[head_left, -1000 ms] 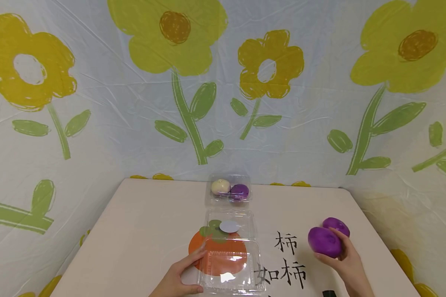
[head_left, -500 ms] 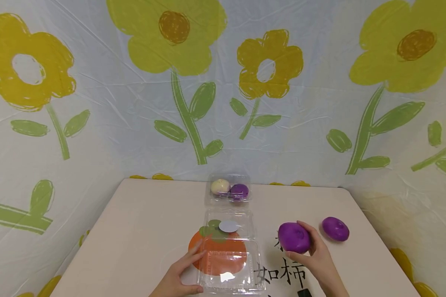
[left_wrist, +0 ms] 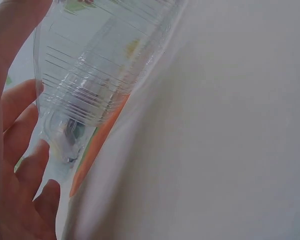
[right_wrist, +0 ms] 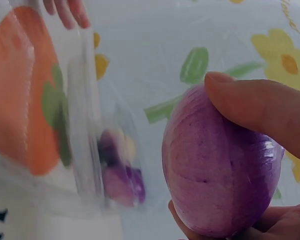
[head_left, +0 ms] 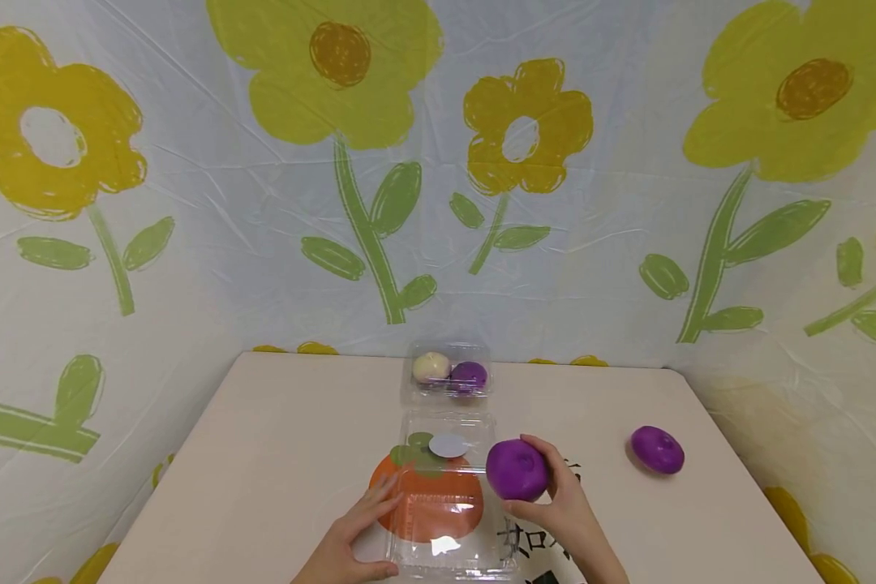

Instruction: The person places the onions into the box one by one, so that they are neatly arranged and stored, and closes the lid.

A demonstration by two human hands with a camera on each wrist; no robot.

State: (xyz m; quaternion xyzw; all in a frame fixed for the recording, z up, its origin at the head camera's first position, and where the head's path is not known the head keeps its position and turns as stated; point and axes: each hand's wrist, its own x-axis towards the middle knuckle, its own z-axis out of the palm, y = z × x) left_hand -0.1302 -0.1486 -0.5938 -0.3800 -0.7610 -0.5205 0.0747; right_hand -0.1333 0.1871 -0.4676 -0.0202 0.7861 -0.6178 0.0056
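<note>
My right hand grips a glossy purple onion between thumb and fingers, just above the right edge of a clear plastic clamshell box. Up close in the right wrist view, the onion shows fine lengthwise lines on its skin. My left hand rests against the box's left side, its fingers spread and fairly straight, the thumb near the front corner. Ribbed clear plastic of the box fills the upper part of the left wrist view beside those fingers. A second purple onion lies on the table at the right.
Another clear box stands at the table's back edge, holding a white onion and a purple onion. An orange persimmon print shows under and beside the front box. Flowered cloth hangs around the table.
My right hand has carried the purple onion leftward, away from the other one on the table, to the box's right edge. The left hand has stayed at the box.
</note>
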